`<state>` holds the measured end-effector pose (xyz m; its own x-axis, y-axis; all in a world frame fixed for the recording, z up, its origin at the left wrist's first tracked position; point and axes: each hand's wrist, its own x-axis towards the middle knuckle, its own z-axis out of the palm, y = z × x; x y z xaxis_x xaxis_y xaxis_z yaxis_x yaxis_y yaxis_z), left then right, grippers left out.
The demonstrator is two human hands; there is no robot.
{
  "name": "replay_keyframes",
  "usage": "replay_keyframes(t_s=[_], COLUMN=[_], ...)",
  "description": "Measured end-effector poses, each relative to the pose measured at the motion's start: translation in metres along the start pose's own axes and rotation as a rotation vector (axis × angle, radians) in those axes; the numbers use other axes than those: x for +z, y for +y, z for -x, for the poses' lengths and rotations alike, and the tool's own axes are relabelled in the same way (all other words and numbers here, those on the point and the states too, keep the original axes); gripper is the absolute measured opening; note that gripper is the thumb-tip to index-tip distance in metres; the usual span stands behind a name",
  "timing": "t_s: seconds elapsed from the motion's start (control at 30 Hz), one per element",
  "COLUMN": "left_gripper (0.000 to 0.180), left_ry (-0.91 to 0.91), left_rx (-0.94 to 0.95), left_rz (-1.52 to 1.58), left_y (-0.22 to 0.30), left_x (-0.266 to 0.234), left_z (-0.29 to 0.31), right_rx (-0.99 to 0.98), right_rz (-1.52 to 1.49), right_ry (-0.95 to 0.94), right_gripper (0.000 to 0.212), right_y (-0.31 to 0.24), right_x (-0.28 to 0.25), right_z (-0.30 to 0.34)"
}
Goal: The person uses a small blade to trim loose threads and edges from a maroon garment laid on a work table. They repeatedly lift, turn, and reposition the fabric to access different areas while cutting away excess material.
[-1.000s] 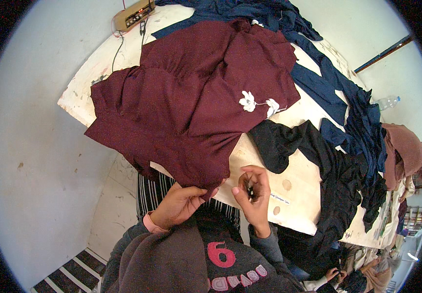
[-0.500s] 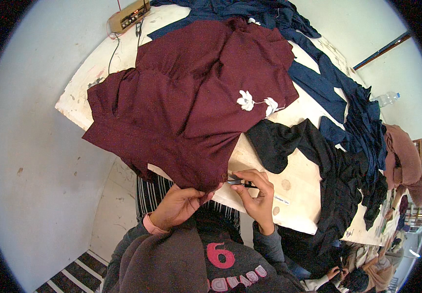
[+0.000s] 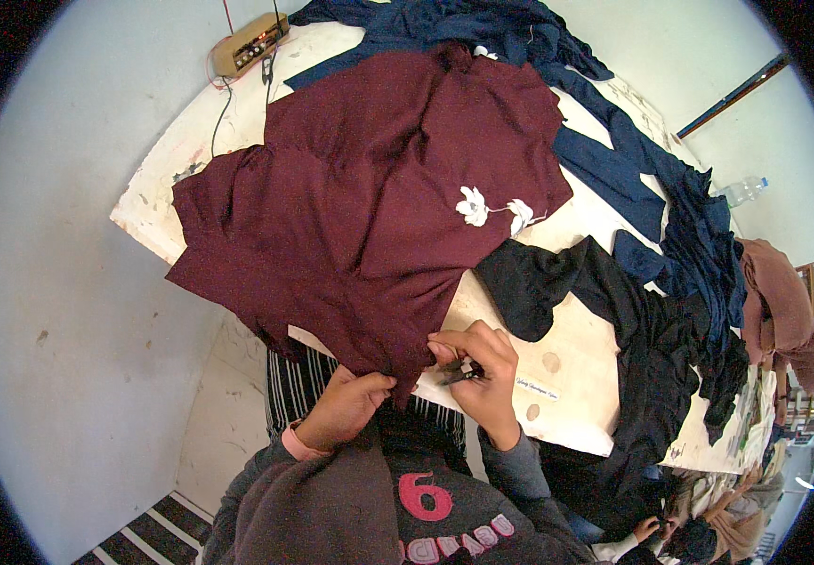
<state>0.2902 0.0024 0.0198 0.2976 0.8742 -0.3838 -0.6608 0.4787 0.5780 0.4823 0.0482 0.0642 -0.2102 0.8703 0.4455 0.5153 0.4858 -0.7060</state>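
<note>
A maroon garment (image 3: 331, 207) with white flower motifs is spread over the pale table, its near corner hanging over the edge. My left hand (image 3: 346, 407) is closed on that near part, thumb pressing the cloth. To its right, my right hand (image 3: 482, 377) holds small dark thread snips (image 3: 463, 374) in its curled fingers, the blades pointing left. Its thumb and forefinger tip meet at the garment's right edge and seem to pinch the cloth. The snips' handles are partly hidden by my fingers.
Black cloth (image 3: 642, 339) lies right of the maroon garment, with navy cloth (image 3: 614, 188) beyond it. A brown box with wires (image 3: 249, 45) stands at the far left of the table (image 3: 576, 405). A clear bottle (image 3: 744, 191) is at right; another person's hands (image 3: 647, 527) show lower right.
My right hand has turned and moved slightly down-left, bringing its fingertips onto the garment's edge. The snips now sit back in the fingers. My left hand has shifted slightly lower along the cloth.
</note>
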Motion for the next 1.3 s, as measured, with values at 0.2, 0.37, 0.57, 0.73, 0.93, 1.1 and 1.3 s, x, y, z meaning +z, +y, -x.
replay_keyframes(t_s=[0.2,0.37,0.57,0.73,0.93,1.1,1.3], left_gripper=[0.057,0.054,0.059,0.071,0.075,0.065,0.034], left_ry=[0.007,-0.061,-0.049,0.122,0.412,0.236,0.023], left_rx=[-0.058,-0.030,-0.041,0.088,1.111,1.195,0.681], left_rz=[0.095,0.167,0.138,-0.148,-1.243,-2.032,-1.117], left_y=[-0.002,-0.004,-0.006,-0.006,-0.014,0.021,0.051], left_x=[-0.010,-0.006,-0.009,-0.006,-0.017,0.015,0.025], left_z=[-0.003,-0.004,-0.001,0.012,0.031,0.017,-0.020], right_rx=[0.469,0.614,0.768,0.715,0.631,0.571,0.477], right_rz=[-0.744,-0.758,-0.786,-0.765,-0.749,-0.779,-0.511], right_ry=[-0.024,0.086,-0.015,0.022,0.042,-0.021,-0.052], right_gripper=[0.017,0.012,0.013,0.012,0.014,0.014,0.011], right_y=[-0.019,0.016,0.004,0.002,-0.014,-0.025,-0.020], right_x=[-0.003,-0.009,0.005,0.001,0.002,0.005,-0.005], right_z=[0.009,0.034,0.028,0.026,0.015,0.007,0.003])
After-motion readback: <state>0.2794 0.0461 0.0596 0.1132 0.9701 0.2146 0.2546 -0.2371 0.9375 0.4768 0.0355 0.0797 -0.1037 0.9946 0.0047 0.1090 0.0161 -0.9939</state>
